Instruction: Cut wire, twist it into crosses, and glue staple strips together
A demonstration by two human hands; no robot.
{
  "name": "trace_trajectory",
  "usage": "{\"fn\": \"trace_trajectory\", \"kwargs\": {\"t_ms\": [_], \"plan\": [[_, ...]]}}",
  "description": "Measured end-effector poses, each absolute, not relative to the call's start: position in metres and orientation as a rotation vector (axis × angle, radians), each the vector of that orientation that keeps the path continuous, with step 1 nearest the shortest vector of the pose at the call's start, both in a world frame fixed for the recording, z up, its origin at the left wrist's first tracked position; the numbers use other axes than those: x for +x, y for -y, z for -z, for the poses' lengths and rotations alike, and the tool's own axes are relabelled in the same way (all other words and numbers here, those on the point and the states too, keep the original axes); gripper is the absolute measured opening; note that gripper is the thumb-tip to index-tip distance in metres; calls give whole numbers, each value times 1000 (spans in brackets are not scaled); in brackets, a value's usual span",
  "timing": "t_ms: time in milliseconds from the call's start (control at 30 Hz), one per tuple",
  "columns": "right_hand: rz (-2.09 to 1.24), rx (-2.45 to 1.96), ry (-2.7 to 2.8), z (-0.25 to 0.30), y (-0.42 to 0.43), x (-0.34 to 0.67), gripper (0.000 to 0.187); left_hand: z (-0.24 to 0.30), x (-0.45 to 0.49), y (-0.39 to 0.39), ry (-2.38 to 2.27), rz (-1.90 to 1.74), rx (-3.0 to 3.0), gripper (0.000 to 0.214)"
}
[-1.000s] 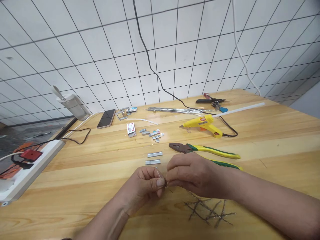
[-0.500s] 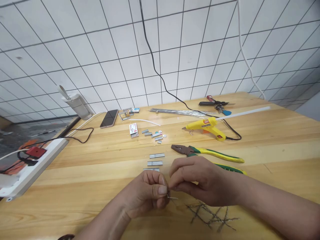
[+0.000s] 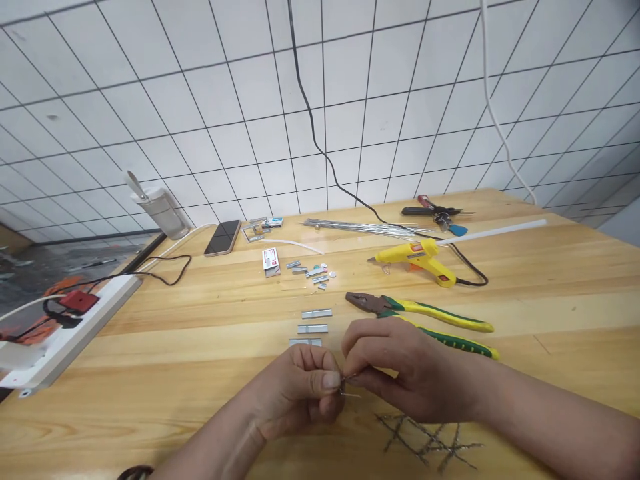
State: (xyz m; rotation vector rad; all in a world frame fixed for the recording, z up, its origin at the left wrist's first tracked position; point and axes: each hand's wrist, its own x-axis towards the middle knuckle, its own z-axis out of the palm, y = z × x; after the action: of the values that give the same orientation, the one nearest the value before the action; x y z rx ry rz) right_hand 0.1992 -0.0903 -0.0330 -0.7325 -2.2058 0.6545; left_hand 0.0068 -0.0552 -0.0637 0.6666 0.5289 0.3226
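My left hand (image 3: 313, 387) is closed, with thumb and forefinger pinching a thin metal wire (image 3: 352, 395) whose end pokes out to the right. Against it, my right hand (image 3: 400, 370) pinches another end of the wire between thumb and fingertips. Most of the wire is hidden by the fingers. Below my right hand lie twisted wire pieces (image 3: 430, 440) joined in a lattice. Just behind that hand rest pliers (image 3: 435, 313) with yellow and green handles, jaws to the left. Strips of staples (image 3: 313, 329) lie in a column beyond my left hand.
A yellow glue gun (image 3: 420, 259) with a white stick lies at the right. Behind are a bundle of straight wires (image 3: 365, 228), a phone (image 3: 223, 238), a small box (image 3: 271, 262) and a multi-tool with keys (image 3: 440, 213). A power strip (image 3: 75, 333) runs along the left edge.
The right hand's fingertips have come down onto the wire at the left thumb. A short wire end now shows between the two hands. The view has shifted slightly.
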Motion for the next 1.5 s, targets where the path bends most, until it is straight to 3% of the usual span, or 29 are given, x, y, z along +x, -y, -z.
{"fn": "trace_trajectory", "kwargs": {"t_ms": [333, 600, 967, 1500], "plan": [[-625, -844, 2240, 25, 97, 198, 13, 69, 8, 58, -515, -336, 687, 29], [-342, -750, 2334, 26, 91, 203, 17, 64, 11, 59, -510, -293, 581, 34], [-649, -771, 2270, 25, 99, 199, 15, 65, 7, 55, -521, -320, 729, 26], [-643, -819, 2213, 30, 95, 197, 15, 63, 3, 50, -599, -297, 831, 29]]}}
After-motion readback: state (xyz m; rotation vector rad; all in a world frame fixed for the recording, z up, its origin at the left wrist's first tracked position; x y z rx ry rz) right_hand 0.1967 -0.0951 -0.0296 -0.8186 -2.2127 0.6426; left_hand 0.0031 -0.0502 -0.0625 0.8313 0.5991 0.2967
